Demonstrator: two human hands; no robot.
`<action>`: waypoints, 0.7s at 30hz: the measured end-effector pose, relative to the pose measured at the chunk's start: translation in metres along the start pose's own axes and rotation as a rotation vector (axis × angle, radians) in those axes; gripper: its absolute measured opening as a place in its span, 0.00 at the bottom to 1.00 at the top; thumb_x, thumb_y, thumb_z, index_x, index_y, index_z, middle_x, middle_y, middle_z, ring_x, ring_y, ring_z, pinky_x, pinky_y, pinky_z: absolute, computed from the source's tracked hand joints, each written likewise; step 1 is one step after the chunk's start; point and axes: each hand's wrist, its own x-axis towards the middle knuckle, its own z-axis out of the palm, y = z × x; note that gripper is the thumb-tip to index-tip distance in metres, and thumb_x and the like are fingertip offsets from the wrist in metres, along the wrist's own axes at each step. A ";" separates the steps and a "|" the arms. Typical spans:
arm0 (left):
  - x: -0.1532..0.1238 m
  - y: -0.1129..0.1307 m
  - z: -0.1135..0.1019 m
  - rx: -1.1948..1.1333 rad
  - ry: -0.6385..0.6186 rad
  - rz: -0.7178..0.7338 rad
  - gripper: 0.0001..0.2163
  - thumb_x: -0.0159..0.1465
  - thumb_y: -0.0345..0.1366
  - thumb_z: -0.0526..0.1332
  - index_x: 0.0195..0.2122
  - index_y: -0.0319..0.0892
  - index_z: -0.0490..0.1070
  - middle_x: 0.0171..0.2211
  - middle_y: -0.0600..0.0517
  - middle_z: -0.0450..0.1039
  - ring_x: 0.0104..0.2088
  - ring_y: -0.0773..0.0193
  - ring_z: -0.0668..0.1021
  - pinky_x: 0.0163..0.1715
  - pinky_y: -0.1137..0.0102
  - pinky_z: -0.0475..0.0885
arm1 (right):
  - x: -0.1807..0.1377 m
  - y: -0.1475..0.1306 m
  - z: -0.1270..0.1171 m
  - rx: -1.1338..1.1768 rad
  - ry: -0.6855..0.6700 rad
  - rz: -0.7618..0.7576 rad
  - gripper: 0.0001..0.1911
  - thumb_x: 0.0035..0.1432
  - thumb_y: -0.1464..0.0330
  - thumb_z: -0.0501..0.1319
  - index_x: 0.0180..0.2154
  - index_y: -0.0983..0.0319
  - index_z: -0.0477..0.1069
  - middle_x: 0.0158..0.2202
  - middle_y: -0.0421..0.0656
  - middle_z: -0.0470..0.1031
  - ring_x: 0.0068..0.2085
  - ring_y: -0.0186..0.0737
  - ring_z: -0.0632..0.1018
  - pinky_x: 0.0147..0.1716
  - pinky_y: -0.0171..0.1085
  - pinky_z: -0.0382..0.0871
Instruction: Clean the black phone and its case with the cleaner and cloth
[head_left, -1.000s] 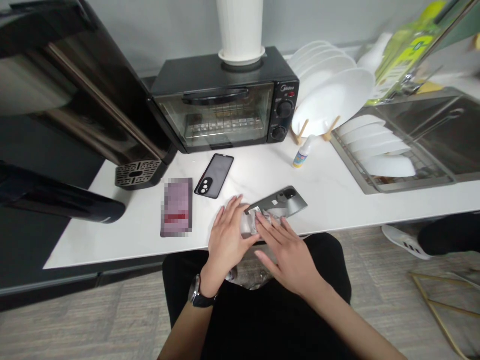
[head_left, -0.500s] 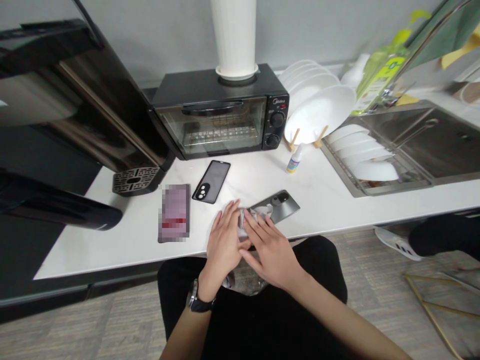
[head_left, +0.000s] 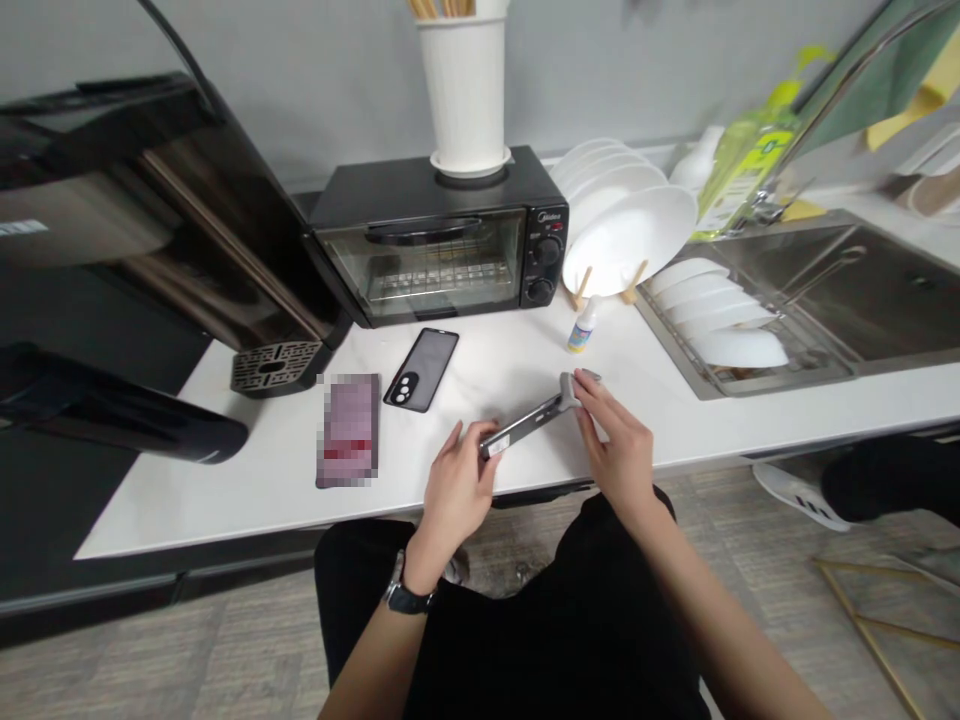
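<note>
A phone [head_left: 525, 424] is raised off the white counter and turned so that its side edge faces me. My left hand [head_left: 456, 487] grips its lower left end between thumb and fingers. At the other end my right hand [head_left: 621, 450] pinches a small grey cloth [head_left: 568, 389] against the phone, around its corner. Part of the cloth is hidden by the fingers. A dark translucent phone case [head_left: 424, 370] with camera holes lies on the counter beyond my left hand. Behind the phone stands a small white bottle [head_left: 581, 328] with a blue and yellow label.
A blurred-out purple rectangular object [head_left: 349, 432] lies left on the counter [head_left: 247, 490]. Behind are a black coffee machine [head_left: 277, 368], a toaster oven [head_left: 442, 265] with a white pot [head_left: 469, 105], and racked plates [head_left: 626, 240]. The sink [head_left: 885, 300] is right, near a person's shoe [head_left: 799, 495].
The phone has been lifted from flat on the counter and turned onto its edge. My hands have moved apart, the left to its near end, the right with the cloth to its far end.
</note>
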 end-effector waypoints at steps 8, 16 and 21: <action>-0.006 -0.014 0.006 0.096 0.051 0.185 0.16 0.69 0.27 0.56 0.55 0.42 0.75 0.53 0.46 0.83 0.53 0.53 0.84 0.71 0.51 0.66 | -0.014 -0.067 0.037 -0.045 -0.256 -0.452 0.16 0.73 0.69 0.56 0.58 0.61 0.74 0.57 0.44 0.80 0.60 0.45 0.77 0.69 0.50 0.64; -0.002 -0.004 0.002 -0.011 0.002 0.066 0.13 0.75 0.38 0.58 0.58 0.49 0.75 0.59 0.50 0.79 0.58 0.57 0.82 0.71 0.51 0.65 | 0.018 -0.011 0.009 -0.181 -0.155 -0.101 0.16 0.75 0.61 0.52 0.50 0.64 0.73 0.48 0.52 0.78 0.53 0.53 0.74 0.63 0.58 0.66; -0.002 -0.011 0.007 0.046 0.032 0.103 0.12 0.71 0.31 0.59 0.50 0.46 0.80 0.49 0.50 0.85 0.49 0.56 0.86 0.69 0.52 0.69 | -0.009 -0.071 0.038 -0.151 -0.267 -0.187 0.24 0.74 0.55 0.50 0.57 0.65 0.71 0.56 0.52 0.77 0.61 0.56 0.70 0.70 0.58 0.52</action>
